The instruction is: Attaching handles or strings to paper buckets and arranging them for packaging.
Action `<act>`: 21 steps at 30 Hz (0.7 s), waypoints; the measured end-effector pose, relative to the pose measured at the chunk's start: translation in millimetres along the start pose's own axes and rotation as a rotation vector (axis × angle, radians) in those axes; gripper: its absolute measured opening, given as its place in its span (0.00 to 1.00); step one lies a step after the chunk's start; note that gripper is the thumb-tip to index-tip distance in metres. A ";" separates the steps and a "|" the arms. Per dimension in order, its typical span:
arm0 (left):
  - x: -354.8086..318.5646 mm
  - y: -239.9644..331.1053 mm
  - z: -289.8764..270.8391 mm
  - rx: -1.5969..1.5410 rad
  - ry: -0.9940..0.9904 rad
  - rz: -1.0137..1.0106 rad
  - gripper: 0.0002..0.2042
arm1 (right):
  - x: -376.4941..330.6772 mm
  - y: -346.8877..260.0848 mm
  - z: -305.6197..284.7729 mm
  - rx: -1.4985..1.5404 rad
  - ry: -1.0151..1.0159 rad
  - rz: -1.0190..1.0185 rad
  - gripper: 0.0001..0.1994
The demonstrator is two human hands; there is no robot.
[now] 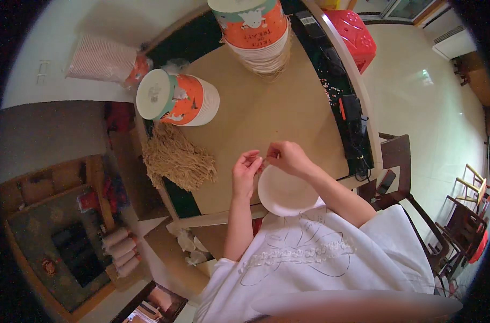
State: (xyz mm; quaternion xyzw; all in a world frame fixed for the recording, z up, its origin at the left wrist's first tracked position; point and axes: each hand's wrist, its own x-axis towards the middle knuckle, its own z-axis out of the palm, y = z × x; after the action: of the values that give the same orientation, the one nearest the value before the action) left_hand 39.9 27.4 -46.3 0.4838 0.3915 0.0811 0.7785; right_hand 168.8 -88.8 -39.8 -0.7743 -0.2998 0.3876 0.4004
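Observation:
A round white paper bucket (289, 189) sits against my body at the table's near edge, its pale inside facing up. At its far rim my left hand (246, 171) and my right hand (289, 157) meet, fingertips pinched close together. Whatever lies between the fingertips is too small to make out. To the left of my hands lies a heap of tan twine (178, 157). Beyond it, a stack of orange and green printed paper buckets (185, 99) rests on its side. A taller stack of similar buckets (256, 32) stands farther back, with twine strands hanging about its lower rims.
Brown board (266, 116) covers the table's middle. Along the right edge are a black device (353, 113), cables (361, 161) and scattered small beads (331, 90). A red stool (352, 37) stands beyond that edge. Wrapped cups (102, 58) lie at the back left.

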 end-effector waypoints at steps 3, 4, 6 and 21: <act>1.1 4.5 7.3 0.040 -0.008 -0.048 0.13 | -0.7 -2.9 0.8 0.005 0.014 -0.005 0.06; 2.2 3.0 7.7 0.040 -0.007 -0.048 0.13 | -1.9 -3.7 2.1 0.001 0.044 -0.032 0.06; 4.3 -0.7 7.0 -0.033 0.001 0.002 0.13 | -2.9 -5.2 2.9 -0.003 0.073 -0.059 0.05; 1.8 5.7 -6.3 0.055 -0.001 -0.041 0.15 | 0.6 -4.2 3.9 0.020 0.058 -0.066 0.07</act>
State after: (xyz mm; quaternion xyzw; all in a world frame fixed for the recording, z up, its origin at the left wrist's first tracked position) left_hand 38.2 35.6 -44.0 0.4969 0.4030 0.0543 0.7666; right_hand 165.2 -84.7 -37.9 -0.7708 -0.3095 0.3546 0.4293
